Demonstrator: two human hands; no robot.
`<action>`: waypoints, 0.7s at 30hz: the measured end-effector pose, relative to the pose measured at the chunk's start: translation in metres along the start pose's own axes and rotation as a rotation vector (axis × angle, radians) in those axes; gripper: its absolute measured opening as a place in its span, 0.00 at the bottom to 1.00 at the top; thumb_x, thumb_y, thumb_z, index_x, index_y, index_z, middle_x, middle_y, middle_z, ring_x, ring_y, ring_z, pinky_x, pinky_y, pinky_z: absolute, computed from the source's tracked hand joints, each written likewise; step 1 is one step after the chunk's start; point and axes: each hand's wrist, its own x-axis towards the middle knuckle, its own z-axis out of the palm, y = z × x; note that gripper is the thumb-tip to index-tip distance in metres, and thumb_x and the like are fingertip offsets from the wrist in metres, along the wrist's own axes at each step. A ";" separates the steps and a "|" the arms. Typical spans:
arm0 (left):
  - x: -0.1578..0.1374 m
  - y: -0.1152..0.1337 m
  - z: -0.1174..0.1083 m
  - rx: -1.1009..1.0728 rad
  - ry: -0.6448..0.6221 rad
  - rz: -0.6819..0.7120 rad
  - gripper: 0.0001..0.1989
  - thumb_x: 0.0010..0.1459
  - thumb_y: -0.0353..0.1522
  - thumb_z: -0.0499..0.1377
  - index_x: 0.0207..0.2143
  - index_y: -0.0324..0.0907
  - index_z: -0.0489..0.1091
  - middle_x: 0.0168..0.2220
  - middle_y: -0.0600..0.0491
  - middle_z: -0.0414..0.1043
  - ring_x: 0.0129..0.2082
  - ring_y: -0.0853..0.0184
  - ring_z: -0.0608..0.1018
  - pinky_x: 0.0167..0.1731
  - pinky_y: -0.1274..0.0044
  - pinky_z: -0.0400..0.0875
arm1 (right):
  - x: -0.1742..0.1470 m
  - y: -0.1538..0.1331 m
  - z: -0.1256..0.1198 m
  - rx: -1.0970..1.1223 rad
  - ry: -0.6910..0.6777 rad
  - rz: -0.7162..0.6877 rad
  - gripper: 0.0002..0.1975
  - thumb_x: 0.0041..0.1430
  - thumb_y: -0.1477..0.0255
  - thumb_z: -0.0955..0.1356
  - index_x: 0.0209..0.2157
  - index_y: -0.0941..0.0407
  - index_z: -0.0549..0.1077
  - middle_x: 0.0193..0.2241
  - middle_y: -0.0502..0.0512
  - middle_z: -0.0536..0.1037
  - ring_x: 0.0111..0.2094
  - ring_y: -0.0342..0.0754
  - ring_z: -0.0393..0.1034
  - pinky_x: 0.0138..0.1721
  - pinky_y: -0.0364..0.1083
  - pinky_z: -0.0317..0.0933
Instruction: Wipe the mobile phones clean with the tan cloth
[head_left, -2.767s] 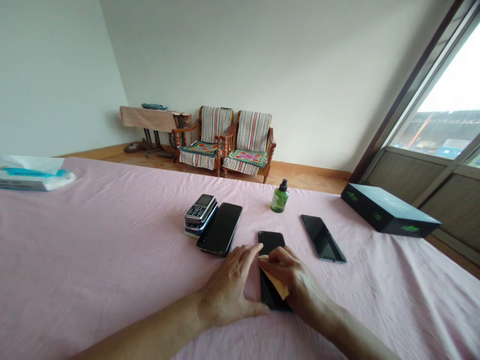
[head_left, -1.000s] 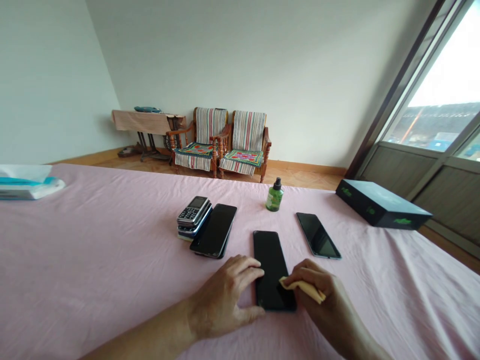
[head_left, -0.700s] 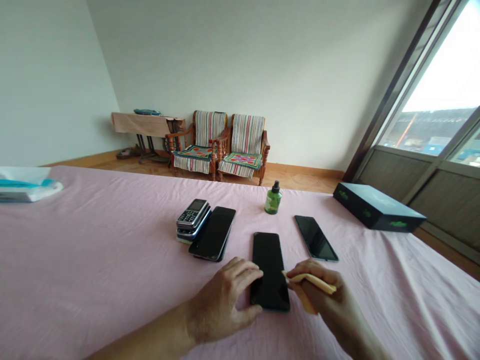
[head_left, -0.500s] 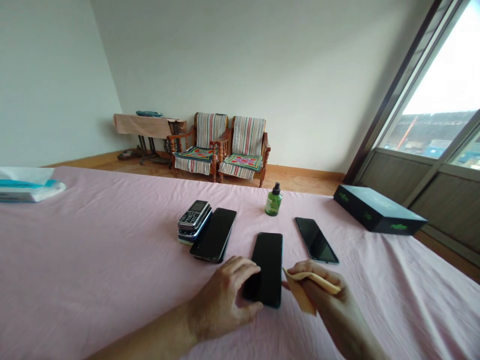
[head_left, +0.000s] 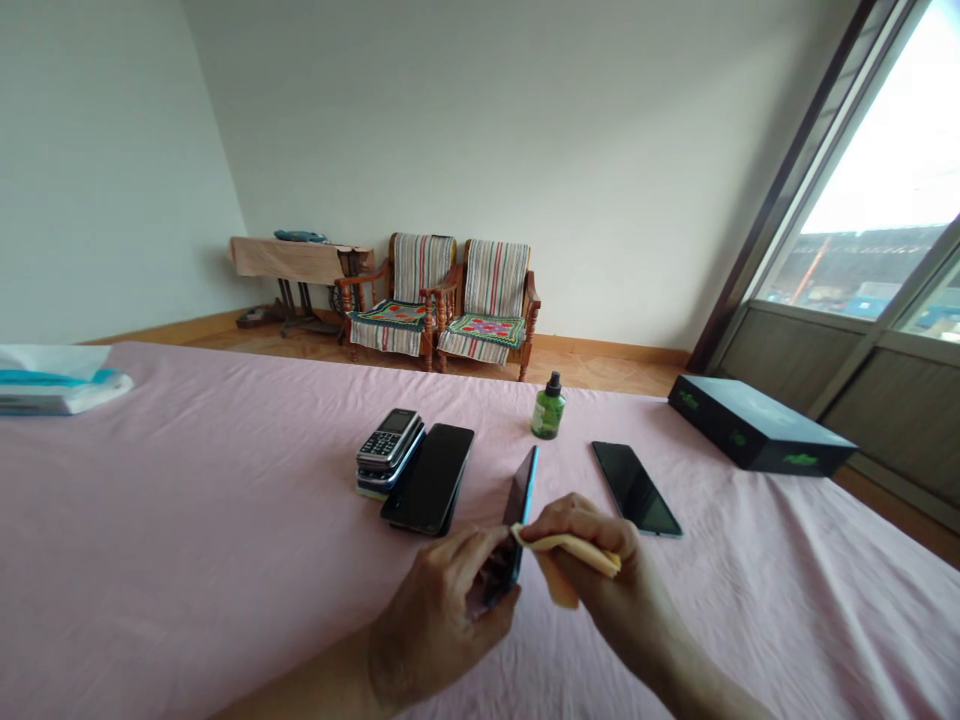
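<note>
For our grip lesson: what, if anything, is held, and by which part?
Left hand: tilted phone, by its near end. Right hand: yellow cloth, near its left tip.

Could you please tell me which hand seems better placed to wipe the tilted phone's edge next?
Probably the right hand: it holds the cloth right at the tilted phone, while the left hand is occupied holding that phone.
</note>
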 end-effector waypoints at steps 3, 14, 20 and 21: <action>-0.002 0.000 0.000 -0.005 0.022 0.014 0.21 0.53 0.24 0.57 0.50 0.43 0.65 0.38 0.52 0.74 0.36 0.65 0.77 0.39 0.75 0.72 | 0.024 0.011 -0.012 -0.215 0.125 -0.109 0.08 0.54 0.71 0.68 0.32 0.52 0.81 0.31 0.55 0.75 0.35 0.49 0.70 0.32 0.44 0.62; -0.004 0.000 -0.004 0.035 0.063 0.057 0.20 0.54 0.23 0.55 0.50 0.42 0.64 0.35 0.52 0.73 0.33 0.65 0.77 0.38 0.75 0.73 | 0.077 0.050 -0.022 -0.555 0.175 -0.264 0.11 0.53 0.77 0.67 0.35 0.54 0.82 0.31 0.56 0.76 0.31 0.48 0.72 0.33 0.46 0.63; -0.005 0.001 -0.005 0.006 0.048 0.042 0.15 0.56 0.24 0.54 0.46 0.42 0.64 0.34 0.51 0.71 0.35 0.65 0.77 0.39 0.75 0.73 | 0.064 0.042 -0.011 -0.595 0.091 -0.356 0.12 0.56 0.78 0.67 0.38 0.51 0.81 0.31 0.55 0.74 0.34 0.48 0.71 0.35 0.45 0.63; -0.005 0.001 -0.005 -0.002 0.048 0.038 0.15 0.56 0.24 0.54 0.46 0.42 0.64 0.34 0.51 0.71 0.35 0.65 0.77 0.39 0.75 0.73 | 0.061 0.040 -0.009 -0.597 0.078 -0.376 0.12 0.57 0.78 0.67 0.38 0.50 0.81 0.31 0.55 0.74 0.34 0.47 0.70 0.35 0.45 0.64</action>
